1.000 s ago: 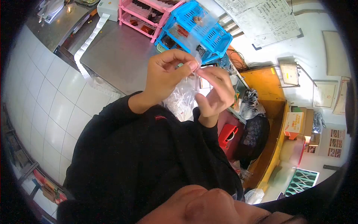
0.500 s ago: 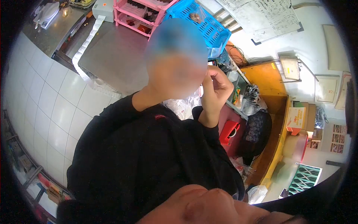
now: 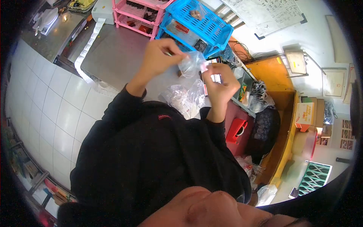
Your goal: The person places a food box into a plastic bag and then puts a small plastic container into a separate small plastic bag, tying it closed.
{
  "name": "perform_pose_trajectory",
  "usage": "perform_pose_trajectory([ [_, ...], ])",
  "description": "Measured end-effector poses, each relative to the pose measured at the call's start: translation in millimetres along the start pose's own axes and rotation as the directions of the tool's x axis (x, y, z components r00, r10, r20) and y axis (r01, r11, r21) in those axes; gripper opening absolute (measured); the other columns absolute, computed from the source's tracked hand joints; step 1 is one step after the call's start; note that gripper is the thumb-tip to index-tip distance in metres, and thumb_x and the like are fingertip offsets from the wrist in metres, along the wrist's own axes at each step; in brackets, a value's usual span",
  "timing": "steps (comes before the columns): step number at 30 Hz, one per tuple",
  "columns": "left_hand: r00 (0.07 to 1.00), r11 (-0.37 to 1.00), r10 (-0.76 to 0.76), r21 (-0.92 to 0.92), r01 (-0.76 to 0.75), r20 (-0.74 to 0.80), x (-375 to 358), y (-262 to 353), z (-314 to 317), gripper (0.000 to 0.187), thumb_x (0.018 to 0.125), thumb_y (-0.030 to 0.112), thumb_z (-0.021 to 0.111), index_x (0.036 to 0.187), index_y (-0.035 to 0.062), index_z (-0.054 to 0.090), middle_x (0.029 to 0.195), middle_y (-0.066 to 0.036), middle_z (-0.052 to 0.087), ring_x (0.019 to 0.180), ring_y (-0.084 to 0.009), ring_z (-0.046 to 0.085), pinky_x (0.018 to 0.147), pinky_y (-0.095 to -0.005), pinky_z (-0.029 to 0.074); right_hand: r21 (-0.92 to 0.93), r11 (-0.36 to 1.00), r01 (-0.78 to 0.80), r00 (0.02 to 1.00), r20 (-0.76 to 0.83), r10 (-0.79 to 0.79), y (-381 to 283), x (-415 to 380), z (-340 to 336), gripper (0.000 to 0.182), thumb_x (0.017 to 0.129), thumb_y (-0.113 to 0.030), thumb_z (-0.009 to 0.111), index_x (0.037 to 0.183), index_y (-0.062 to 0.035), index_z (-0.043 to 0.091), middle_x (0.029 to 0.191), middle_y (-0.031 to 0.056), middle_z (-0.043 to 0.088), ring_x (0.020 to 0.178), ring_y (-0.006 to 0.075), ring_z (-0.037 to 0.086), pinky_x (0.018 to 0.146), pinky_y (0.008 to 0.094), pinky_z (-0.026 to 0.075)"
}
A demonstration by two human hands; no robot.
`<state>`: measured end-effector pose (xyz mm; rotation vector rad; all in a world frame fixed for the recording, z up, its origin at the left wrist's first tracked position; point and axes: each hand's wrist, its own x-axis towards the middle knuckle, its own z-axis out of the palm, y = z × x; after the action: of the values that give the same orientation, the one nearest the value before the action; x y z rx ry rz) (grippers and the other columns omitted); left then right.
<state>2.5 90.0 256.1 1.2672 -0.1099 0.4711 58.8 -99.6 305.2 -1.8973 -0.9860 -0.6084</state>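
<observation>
A small clear plastic bag (image 3: 191,64) is stretched between my two hands above the grey table. Thumb and fingers of my left hand (image 3: 160,56) pinch its left edge. On its other side, my right hand (image 3: 222,84) has the bag's edge between thumb and curled fingers. Below the hands, close to my black top, lies a crumpled heap of clear plastic bags (image 3: 184,99). A phone-like object with a lit screen (image 3: 216,78) shows partly behind my right hand.
Blue baskets (image 3: 223,33) and a pink rack (image 3: 138,29) stand behind the hands. A printer (image 3: 103,11) with a long paper strip (image 3: 84,56) is at the back left. To the right are a grey-green tray (image 3: 247,89) and a red object (image 3: 236,130).
My left hand and the plastic bag now show, where a blurred patch covered that area before. My right hand sits slightly lower and farther right.
</observation>
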Motion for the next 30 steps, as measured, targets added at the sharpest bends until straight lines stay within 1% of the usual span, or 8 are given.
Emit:
perform_pose_trajectory([
  [3, 0.948, 0.916, 0.128, 0.402, 0.0, -0.291, 1.1, 4.2, -24.2, 0.014, 0.072, 0.0, 0.072, 0.075, 0.0007, 0.059, 0.075, -0.005, 0.062, 0.063, -0.0072, 0.056, 0.058, -0.019, 0.046, -0.131, 0.987, -0.092, 0.992, -0.101, 0.079, 14.1, -1.4, -18.6, 0.007, 0.063, 0.001, 0.067, 0.069, -0.0005, 0.063, 0.07, 0.0099, 0.064, 0.068, 0.019, 0.064, 0.065, 0.0283, 0.05],
  [15, 0.996, 0.996, -0.086, -0.003, 0.086, 0.021, -15.4, -34.3, 19.0, 0.02, 0.066, -0.006, 0.069, 0.076, 0.0044, 0.056, 0.08, -0.001, 0.056, 0.06, -0.0055, 0.05, 0.05, -0.0205, 0.04, 0.266, 0.808, -0.526, 0.826, 0.388, 0.41, 47.9, -32.3, 31.2, 0.032, 0.068, 0.01, 0.064, 0.093, -0.0041, 0.051, 0.08, 0.0006, 0.052, 0.059, 0.0062, 0.051, 0.052, 0.0209, 0.042],
  [19, 0.97, 0.746, 0.19, 0.665, -0.044, -0.149, -15.0, -20.4, 5.2, 0.025, 0.064, -0.008, 0.064, 0.084, 0.0065, 0.059, 0.076, -0.002, 0.056, 0.06, -0.008, 0.051, 0.051, -0.022, 0.038, -0.222, 0.893, -0.391, 0.877, 0.203, 0.434, 51.7, -30.3, 7.5, 0.025, 0.067, 0.007, 0.066, 0.085, -0.0042, 0.052, 0.075, -0.0019, 0.045, 0.056, 0.004, 0.041, 0.049, 0.019, 0.033],
  [22, 0.966, 0.736, 0.22, 0.673, -0.073, -0.136, -17.4, -47.7, -6.2, 0.022, 0.068, -0.005, 0.059, 0.087, 0.0059, 0.06, 0.078, -0.005, 0.056, 0.064, -0.0116, 0.054, 0.054, -0.0254, 0.041, 0.087, 0.839, -0.538, 0.839, 0.157, 0.522, 66.4, -36.3, 21.3, 0.02, 0.075, 0.005, 0.061, 0.092, -0.0024, 0.057, 0.08, 0.0019, 0.054, 0.068, 0.0084, 0.053, 0.055, 0.0223, 0.044],
  [24, 0.99, 0.807, 0.084, 0.59, 0.001, -0.117, -20.7, -66.3, -8.8, 0.019, 0.07, -0.003, 0.057, 0.087, 0.0044, 0.06, 0.081, -0.006, 0.057, 0.067, -0.014, 0.056, 0.056, -0.0281, 0.044, 0.62, 0.193, -0.76, 0.563, 0.48, 0.673, 69.4, -34.6, 21.7, 0.03, 0.079, 0.004, 0.055, 0.108, -0.0024, 0.055, 0.096, 0.0072, 0.059, 0.08, 0.0152, 0.059, 0.071, 0.029, 0.05],
  [26, 0.897, 0.687, -0.429, -0.604, 0.403, 0.109, -23.2, -71.4, -7.2, 0.017, 0.076, 0.003, 0.05, 0.091, 0.0008, 0.058, 0.082, -0.008, 0.057, 0.074, -0.0187, 0.057, 0.063, -0.0334, 0.046, 0.691, -0.232, -0.685, 0.482, 0.667, 0.568, 74.5, -48.0, 30.1, 0.034, 0.079, 0.003, 0.054, 0.112, -0.0033, 0.051, 0.1, 0.0081, 0.058, 0.085, 0.017, 0.059, 0.076, 0.0312, 0.049],
  [27, 0.896, 0.69, -0.43, -0.6, 0.405, 0.111, -20.4, -63.6, -4.0, 0.017, 0.076, 0.003, 0.05, 0.091, 0.0008, 0.058, 0.082, -0.008, 0.057, 0.074, -0.0187, 0.057, 0.063, -0.0334, 0.046, 0.589, -0.62, -0.518, 0.455, 0.804, 0.384, 75.2, -52.1, 36.6, 0.038, 0.08, 0.002, 0.053, 0.117, -0.0042, 0.048, 0.104, 0.0091, 0.057, 0.089, 0.0188, 0.059, 0.081, 0.0334, 0.048],
  [30, 0.897, 0.54, -0.441, -0.79, 0.289, 0.027, -22.7, -55.1, 1.6, 0.018, 0.077, 0.005, 0.045, 0.092, -0.0007, 0.054, 0.08, -0.006, 0.056, 0.073, -0.0185, 0.056, 0.068, -0.0331, 0.045, 0.643, -0.623, -0.445, 0.435, 0.764, 0.477, 57.6, -52.3, 54.9, 0.037, 0.081, -0.003, 0.052, 0.118, -0.0059, 0.046, 0.105, 0.0087, 0.057, 0.094, 0.021, 0.056, 0.085, 0.0362, 0.045],
])
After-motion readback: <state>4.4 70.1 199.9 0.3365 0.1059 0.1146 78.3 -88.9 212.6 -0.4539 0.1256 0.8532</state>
